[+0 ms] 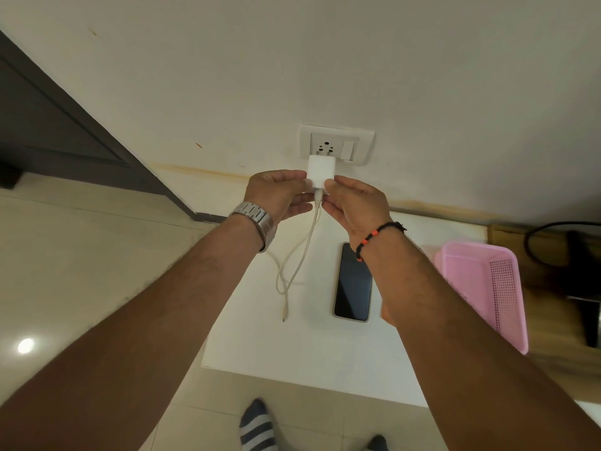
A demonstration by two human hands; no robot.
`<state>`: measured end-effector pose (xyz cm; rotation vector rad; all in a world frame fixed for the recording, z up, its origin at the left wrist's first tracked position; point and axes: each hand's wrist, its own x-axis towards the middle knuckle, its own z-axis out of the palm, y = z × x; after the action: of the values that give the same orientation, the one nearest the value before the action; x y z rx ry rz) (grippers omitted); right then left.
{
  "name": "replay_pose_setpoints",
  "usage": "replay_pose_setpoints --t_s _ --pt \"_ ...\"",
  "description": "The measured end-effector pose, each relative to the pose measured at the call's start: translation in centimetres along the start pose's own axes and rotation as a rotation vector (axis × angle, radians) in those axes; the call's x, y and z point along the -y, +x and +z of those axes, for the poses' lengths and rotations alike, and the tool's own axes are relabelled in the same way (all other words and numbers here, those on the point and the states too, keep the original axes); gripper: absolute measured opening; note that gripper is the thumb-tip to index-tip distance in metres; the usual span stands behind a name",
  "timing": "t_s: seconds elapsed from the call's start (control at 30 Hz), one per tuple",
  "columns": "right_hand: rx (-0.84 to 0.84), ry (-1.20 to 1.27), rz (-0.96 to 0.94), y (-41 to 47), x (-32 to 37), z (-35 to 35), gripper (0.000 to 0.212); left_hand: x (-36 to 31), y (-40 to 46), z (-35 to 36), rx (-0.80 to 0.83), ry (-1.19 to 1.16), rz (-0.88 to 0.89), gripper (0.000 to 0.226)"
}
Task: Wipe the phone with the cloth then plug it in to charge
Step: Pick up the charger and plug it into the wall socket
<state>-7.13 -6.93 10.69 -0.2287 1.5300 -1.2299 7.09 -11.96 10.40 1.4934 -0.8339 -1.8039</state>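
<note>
White charger (320, 170) pinched between left hand (282, 194) and right hand (354, 203) at wall socket (336, 145), prongs partly in. Cable (300, 255) hangs loose; phone (353, 283) lies face-up on white table (260, 336), unplugged.

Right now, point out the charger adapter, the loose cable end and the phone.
charger adapter (320, 170), head view, middle of its white front face.
loose cable end (284, 318), head view, the connector tip lying on the white table.
phone (353, 281), head view, centre of its dark screen.
</note>
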Motion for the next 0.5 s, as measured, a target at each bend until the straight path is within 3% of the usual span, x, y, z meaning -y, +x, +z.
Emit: replay_pose_setpoints --t_s 0.5 --pt "-0.017 0.087 0.000 0.78 -0.14 -0.22 0.033 -0.30 0.31 0.75 -0.018 -0.018 0.030 0.020"
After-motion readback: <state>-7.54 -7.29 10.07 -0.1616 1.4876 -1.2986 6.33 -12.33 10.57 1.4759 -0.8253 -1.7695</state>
